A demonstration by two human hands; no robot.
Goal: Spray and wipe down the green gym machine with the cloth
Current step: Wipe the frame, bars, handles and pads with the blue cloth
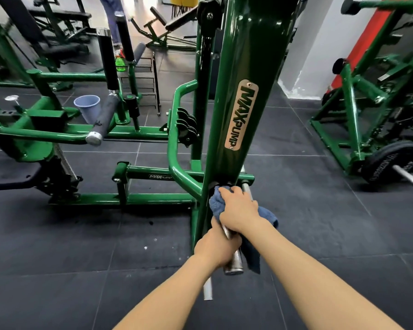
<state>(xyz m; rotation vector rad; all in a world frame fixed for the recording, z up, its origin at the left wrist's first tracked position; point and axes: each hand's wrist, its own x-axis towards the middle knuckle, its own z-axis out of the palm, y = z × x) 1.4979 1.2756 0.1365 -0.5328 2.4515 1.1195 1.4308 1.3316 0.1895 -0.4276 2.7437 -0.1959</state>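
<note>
Single head-worn wide-angle view, looking forward and steeply down along both forearms. Hands (pixel 227 225) sit close, lower centre. Green machine upright (pixel 239 67) rises right in front; dark tiled floor (pixel 320 210) fills the lower frame, edges bowed.

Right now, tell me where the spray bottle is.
In the head view, the green spray bottle stands on the floor at upper left, behind the black upright pads and beyond the bucket, far from both hands.

Two bare forearms, no sleeves in view, reach in from six o'clock; the left grip (pixel 216 246) and right grip (pixel 239 208) wear nothing.
</note>
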